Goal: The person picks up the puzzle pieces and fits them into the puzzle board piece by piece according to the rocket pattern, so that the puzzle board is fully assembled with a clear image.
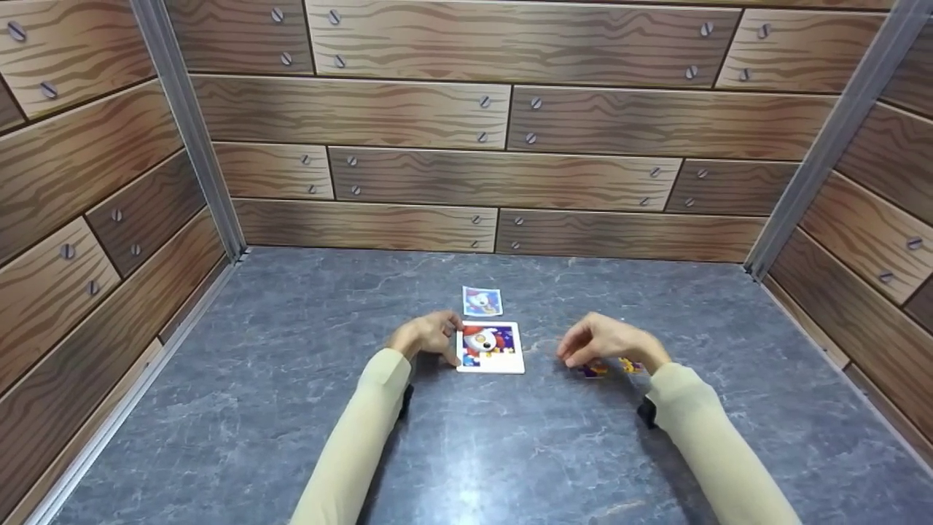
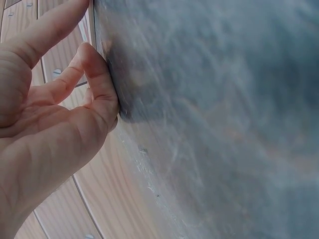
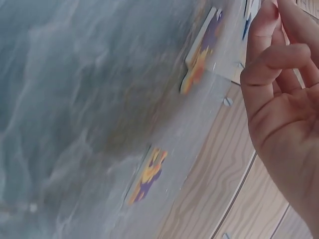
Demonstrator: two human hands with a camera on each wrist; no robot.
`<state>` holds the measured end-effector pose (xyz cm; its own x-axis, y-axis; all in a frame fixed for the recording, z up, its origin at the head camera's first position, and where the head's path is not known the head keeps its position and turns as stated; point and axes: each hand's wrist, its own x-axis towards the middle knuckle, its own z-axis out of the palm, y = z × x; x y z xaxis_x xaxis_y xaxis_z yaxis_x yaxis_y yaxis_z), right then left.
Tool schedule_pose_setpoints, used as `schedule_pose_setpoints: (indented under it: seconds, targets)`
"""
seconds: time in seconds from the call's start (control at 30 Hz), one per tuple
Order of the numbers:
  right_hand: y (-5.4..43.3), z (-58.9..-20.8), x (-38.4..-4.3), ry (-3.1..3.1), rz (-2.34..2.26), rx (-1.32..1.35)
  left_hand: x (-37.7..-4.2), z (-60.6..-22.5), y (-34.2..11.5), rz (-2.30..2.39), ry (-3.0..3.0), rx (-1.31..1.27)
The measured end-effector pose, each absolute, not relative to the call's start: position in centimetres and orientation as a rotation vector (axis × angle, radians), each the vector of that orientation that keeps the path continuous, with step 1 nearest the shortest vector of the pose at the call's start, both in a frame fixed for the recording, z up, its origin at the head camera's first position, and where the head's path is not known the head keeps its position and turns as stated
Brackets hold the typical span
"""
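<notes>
My left hand [image 1: 430, 335] is at the left edge of a white-framed jigsaw puzzle [image 1: 487, 348], thumb by the near corner and fingers by the far one, holding it. Much of its dog picture is filled in, with bare white at lower right. In the left wrist view the curled fingers [image 2: 99, 82] touch the table. The right hand [image 1: 605, 339] hovers just above two loose pieces, thumb and fingertips drawn together. Whether a piece is between them is hidden. One purple-and-orange puzzle piece [image 3: 202, 50] lies under that hand; another puzzle piece [image 3: 148, 177] lies nearer the wrist.
A small picture card [image 1: 482, 301] of the same dog lies just beyond the puzzle. Both rest on a grey marbled tabletop [image 1: 306, 321]. Wood-patterned walls [image 1: 408, 175] with metal corner posts [image 1: 193, 131] enclose the table at the back and sides.
</notes>
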<state>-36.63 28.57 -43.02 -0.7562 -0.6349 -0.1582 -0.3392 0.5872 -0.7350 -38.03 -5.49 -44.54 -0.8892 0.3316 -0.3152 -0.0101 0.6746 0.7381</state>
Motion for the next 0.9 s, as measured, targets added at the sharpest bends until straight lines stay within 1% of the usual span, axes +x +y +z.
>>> schedule_pose_setpoints:
  seconds: [0.33,0.57,0.9]
  targets:
    - [30.9,-43.1,-36.4,2.416,-1.030,-0.745,-37.7,-44.3,-5.4,1.056,2.467,0.229]
    - [31.3,-43.3,-36.5,2.412,-1.048,-0.696,-38.0,-44.7,-5.8,1.073,2.474,0.243]
    - [31.6,-43.9,-36.7,2.435,-0.924,-0.637,-38.0,-44.6,-5.6,1.071,2.464,0.256]
